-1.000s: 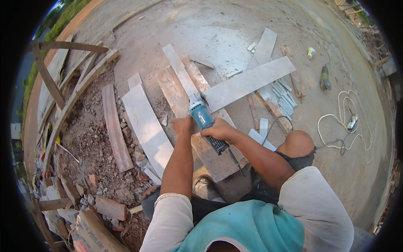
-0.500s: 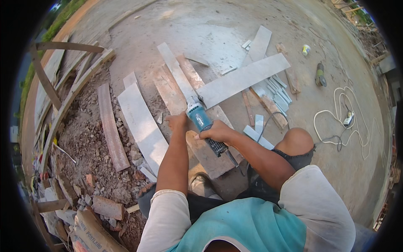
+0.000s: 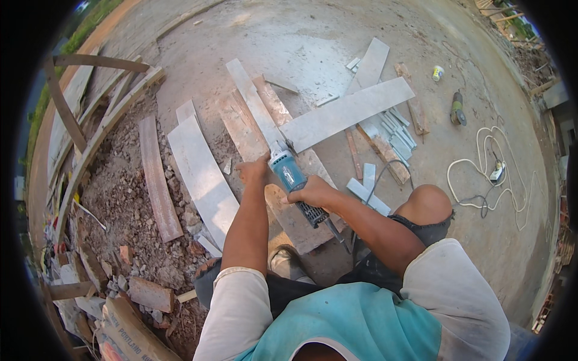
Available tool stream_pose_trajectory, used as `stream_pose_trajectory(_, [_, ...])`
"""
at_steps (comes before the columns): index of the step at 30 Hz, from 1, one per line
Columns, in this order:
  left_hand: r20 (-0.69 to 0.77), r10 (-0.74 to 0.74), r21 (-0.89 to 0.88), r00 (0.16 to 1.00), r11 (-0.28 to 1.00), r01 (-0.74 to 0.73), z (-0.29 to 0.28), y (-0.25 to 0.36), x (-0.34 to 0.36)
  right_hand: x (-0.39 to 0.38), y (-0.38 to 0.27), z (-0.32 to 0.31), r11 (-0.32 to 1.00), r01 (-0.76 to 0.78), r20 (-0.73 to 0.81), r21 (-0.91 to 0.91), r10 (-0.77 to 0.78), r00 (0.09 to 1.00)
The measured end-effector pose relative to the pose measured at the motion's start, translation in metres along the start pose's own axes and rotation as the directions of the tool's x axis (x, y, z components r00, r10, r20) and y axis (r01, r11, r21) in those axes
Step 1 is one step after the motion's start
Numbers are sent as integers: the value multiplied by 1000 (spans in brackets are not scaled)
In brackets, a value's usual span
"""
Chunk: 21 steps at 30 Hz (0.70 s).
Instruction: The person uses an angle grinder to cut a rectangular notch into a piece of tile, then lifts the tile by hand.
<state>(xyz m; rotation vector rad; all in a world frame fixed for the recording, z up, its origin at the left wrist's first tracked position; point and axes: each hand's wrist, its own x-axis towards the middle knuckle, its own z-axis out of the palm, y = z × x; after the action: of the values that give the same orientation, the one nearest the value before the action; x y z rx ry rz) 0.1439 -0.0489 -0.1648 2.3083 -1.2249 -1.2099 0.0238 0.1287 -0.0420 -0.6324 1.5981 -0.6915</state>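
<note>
My right hand (image 3: 310,192) is closed round the body of a teal angle grinder (image 3: 289,171), which points forward, its cord trailing back. The grinder's head sits where a narrow pale tile strip (image 3: 247,90) meets a wide tile plank (image 3: 349,111) lying crosswise. Both rest on wooden boards (image 3: 301,234). My left hand (image 3: 251,170) is beside the grinder's head, fingers apart, thumb reaching toward the head; whether it touches the tool or the board is unclear. Another long tile (image 3: 201,174) lies to its left.
Small tile offcuts (image 3: 397,135), a second grinder (image 3: 458,108), a cup (image 3: 438,73) and a coiled cord (image 3: 481,198) lie to the right. Leftward are rubble (image 3: 117,198), a timber frame (image 3: 99,61) and a paper sack (image 3: 129,331). My bent knee (image 3: 424,204) is beside the boards.
The view has shifted slightly, so the scene sits a little higher and further left than a second ago. The grinder and both hands keep much the same place on the tiles.
</note>
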Motion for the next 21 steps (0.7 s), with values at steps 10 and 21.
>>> stream_pose_trajectory(10, [-31,47,83,998,996,-44,7,-6,10,-5,5,-1,999,-9,-6,-33,8,1000])
stream_pose_trajectory(21, [11,45,67,999,997,-46,0,3,-10,-7,12,-3,999,-24,2,-40,24,1000])
